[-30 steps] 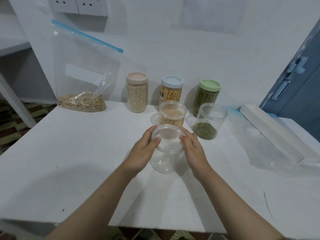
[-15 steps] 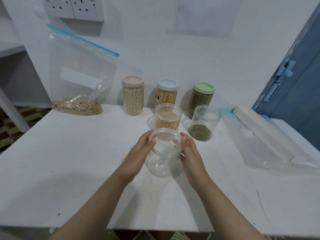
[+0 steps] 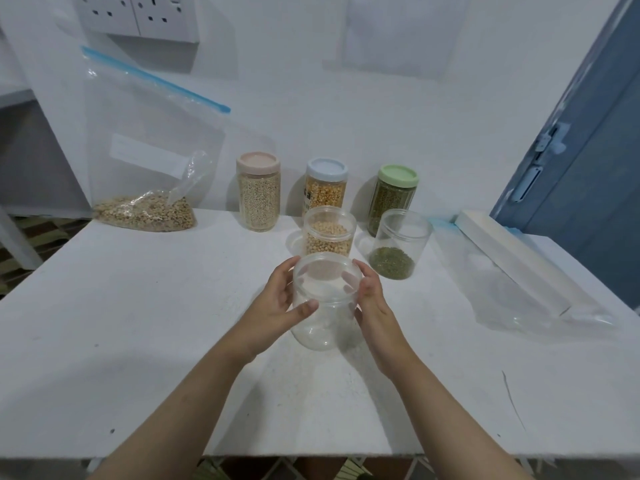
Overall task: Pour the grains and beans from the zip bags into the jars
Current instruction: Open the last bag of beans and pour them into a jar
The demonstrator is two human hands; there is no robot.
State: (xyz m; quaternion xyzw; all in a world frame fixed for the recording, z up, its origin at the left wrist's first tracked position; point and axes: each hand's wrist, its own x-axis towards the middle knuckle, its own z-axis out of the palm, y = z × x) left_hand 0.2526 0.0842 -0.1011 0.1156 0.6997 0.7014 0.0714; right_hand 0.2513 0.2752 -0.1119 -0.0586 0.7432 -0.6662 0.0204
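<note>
At table (image 3: 104,341) centre, left hand (image 3: 277,299) and right hand (image 3: 372,299) grip an empty jar (image 3: 323,306), fingers curled round both sides. Just behind, at 12 o'clock, a jar w/ beans (image 3: 329,233); at 10 o'clock, far, a zip bag (image 3: 145,174) w/ grains against the wall.

bare table (image 3: 145,323) left, open jars (image 3: 329,233) crowding behind, flat bag (image 3: 519,292) right

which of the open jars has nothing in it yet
The empty clear jar nearest the person, held between left hand and right hand. The lidless jars behind it hold pale beans and green beans.
</note>
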